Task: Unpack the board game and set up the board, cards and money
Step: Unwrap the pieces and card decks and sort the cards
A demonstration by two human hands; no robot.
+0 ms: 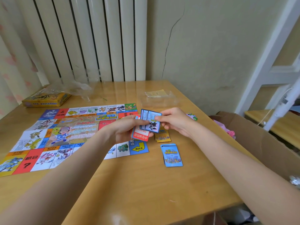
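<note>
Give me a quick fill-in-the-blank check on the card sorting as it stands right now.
1. The left hand and right hand together hold a fan of ____ between them.
2. The blue-backed pile lies on the table, to the ____ of the game board.
3. The yellow game box sits at the table's far ____ corner.

Missing words: cards; right; left

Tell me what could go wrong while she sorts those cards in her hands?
1. Both the left hand and the right hand hold a loose fan of blue cards and red cards in the air; some might slip and scatter.
2. Dropped cards could mix into the blue deck or yellow deck lying underneath.
3. A forearm lies over the board and could drag it.
</note>
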